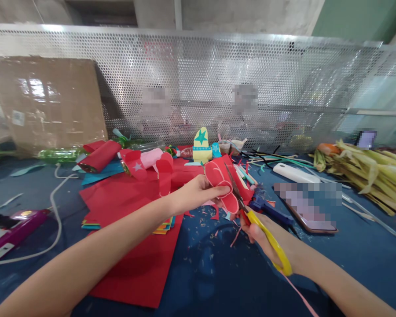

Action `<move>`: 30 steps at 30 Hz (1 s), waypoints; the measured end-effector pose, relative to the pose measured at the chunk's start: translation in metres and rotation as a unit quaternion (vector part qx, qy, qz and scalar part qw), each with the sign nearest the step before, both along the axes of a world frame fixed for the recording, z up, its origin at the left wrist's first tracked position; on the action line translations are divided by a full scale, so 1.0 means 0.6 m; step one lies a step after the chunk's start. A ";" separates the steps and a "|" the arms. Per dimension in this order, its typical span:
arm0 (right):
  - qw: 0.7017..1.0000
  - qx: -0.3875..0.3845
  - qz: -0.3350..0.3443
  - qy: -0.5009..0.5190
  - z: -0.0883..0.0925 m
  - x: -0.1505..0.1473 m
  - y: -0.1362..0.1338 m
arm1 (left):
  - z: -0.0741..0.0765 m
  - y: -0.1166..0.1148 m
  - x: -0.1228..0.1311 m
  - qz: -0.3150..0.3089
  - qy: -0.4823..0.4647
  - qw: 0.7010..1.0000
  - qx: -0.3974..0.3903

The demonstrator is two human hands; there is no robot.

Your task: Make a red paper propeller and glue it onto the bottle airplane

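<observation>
Left hand point(205, 188) pinches a red shape point(217, 171), seemingly part-cut; right hand point(260, 237) grips scissors point(255, 219) beside it; starred roll point(132, 164) left of it looks finished.

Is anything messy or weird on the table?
A bit messy: small pink and red paper scraps lie scattered on the dark blue tabletop near the yellow-handled metal scissors in the right hand, probably from cutting. Nothing looks clearly broken.

right hand point(260, 240): partly behind scissors point(252, 216) | phone screen point(305, 209): pixelated | purple power strip point(23, 223): cut by left edge
</observation>
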State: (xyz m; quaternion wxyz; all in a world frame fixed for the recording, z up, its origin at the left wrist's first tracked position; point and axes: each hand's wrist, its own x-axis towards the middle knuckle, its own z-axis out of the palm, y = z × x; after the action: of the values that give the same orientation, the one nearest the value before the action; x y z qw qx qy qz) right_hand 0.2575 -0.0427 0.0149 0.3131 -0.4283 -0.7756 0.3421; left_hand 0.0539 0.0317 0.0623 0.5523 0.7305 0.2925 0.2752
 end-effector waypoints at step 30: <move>0.999 -0.023 0.015 0.020 -0.012 0.003 0.004 | -0.003 0.010 -0.003 -0.029 -0.004 1.000 -0.011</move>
State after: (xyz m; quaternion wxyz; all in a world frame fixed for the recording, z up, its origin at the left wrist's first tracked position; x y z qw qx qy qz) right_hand 0.2592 -0.0400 0.0074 0.3135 -0.4169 -0.7674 0.3728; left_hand 0.0523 0.0380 0.0606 0.5692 0.7316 0.2719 0.2584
